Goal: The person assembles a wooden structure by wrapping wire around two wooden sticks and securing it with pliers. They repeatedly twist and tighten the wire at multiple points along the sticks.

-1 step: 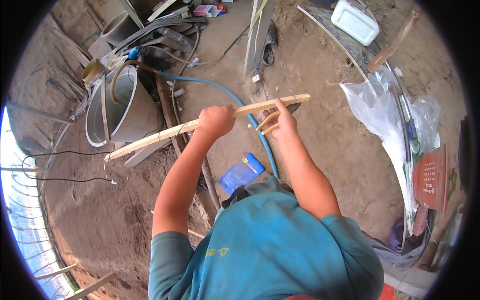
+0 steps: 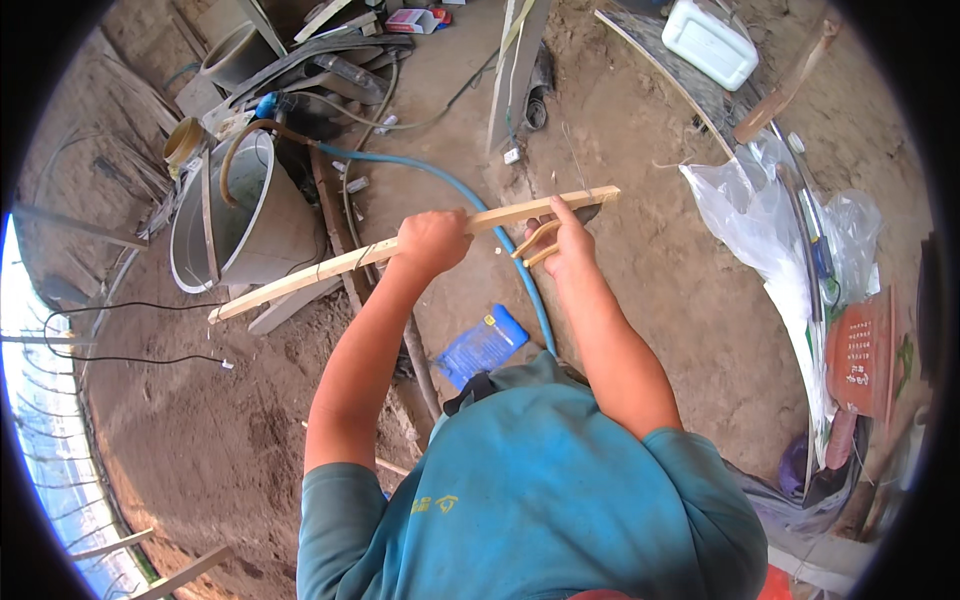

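Observation:
A long pale wooden strip runs slantwise in front of me, its right end higher. My left hand is closed around its middle. Pliers with yellow handles and a dark head sit in my right hand, under the strip's right end; the thumb lies up against the wood. Part of the pliers' head is hidden behind hand and strip. A thin wire rises from the strip near that end, and other thin wire loops circle it left of my left hand.
Left stands a large grey bucket with a brown hose over its rim. A blue hose crosses beneath the strip. Near my body lies a blue packet. Clear plastic sheeting and a white container are at right.

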`<action>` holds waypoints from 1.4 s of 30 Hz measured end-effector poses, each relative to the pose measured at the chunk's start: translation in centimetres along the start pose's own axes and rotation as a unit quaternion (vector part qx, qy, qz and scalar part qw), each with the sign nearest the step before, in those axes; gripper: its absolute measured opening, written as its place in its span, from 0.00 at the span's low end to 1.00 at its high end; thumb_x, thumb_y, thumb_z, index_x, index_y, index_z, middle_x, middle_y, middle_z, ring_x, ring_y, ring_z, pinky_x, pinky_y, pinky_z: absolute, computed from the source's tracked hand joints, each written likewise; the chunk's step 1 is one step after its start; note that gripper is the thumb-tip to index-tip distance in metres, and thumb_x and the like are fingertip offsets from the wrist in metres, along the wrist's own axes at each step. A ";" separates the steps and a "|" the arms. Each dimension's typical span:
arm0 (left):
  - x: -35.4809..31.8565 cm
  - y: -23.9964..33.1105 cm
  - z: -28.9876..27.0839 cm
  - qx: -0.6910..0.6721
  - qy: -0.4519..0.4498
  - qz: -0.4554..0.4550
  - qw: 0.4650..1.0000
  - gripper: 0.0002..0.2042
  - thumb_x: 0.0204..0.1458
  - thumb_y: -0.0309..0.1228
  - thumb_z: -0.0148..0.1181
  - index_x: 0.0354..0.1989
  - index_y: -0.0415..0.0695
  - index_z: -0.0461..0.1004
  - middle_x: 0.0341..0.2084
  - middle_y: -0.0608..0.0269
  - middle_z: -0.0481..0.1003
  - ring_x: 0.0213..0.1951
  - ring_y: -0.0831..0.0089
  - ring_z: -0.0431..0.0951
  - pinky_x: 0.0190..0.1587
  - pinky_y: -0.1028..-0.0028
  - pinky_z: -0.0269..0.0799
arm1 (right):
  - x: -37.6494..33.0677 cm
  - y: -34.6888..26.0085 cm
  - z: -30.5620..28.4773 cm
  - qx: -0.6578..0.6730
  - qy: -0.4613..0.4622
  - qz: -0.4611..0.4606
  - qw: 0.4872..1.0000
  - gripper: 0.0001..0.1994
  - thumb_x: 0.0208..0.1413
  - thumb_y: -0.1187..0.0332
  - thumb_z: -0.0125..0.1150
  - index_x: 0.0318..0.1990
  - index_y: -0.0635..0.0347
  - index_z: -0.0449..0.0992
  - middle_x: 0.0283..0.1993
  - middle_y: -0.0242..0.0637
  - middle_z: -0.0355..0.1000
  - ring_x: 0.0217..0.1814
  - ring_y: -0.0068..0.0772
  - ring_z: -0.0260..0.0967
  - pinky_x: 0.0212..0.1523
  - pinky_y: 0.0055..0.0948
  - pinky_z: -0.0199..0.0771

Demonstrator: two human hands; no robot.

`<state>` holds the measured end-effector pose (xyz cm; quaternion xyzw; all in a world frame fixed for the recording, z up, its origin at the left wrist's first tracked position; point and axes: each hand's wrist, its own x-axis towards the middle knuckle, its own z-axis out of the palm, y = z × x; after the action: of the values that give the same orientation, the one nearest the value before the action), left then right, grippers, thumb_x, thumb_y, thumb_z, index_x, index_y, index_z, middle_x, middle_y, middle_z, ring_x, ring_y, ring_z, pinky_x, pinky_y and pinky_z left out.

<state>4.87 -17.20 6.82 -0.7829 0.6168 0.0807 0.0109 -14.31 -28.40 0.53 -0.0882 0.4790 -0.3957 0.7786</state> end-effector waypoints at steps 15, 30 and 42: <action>-0.5 0.0 -0.4 -0.013 -0.007 -0.009 1.000 0.17 0.59 0.48 0.65 0.43 0.46 0.80 0.37 0.51 0.85 0.42 0.50 0.86 0.45 0.53 0.81 | 2.2 1.0 0.0 0.070 0.000 0.003 0.998 0.17 0.61 0.69 0.74 0.53 0.64 0.75 0.50 0.45 0.74 0.43 0.44 0.78 0.42 0.43 0.88; 5.4 0.6 -1.3 -0.277 -0.168 -0.023 0.946 0.34 0.65 0.62 0.55 0.42 0.35 0.83 0.28 0.56 0.82 0.32 0.65 0.81 0.39 0.63 0.76 | -0.4 2.9 1.6 0.041 -0.048 -0.017 0.998 0.14 0.63 0.69 0.71 0.52 0.60 0.75 0.47 0.39 0.77 0.41 0.37 0.79 0.40 0.40 0.87; 4.5 0.9 -1.1 -0.273 -0.150 -0.056 0.948 0.34 0.64 0.63 0.58 0.39 0.35 0.84 0.25 0.58 0.79 0.31 0.66 0.79 0.38 0.64 0.74 | -3.4 1.6 -1.2 0.005 -0.080 -0.010 0.997 0.11 0.63 0.64 0.72 0.47 0.57 0.78 0.39 0.36 0.78 0.38 0.32 0.79 0.38 0.36 0.84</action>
<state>5.13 -21.91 7.37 -0.7682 0.5171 0.3621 -0.1064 -15.24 -24.62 1.36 -0.1206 0.4126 -0.3974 0.8108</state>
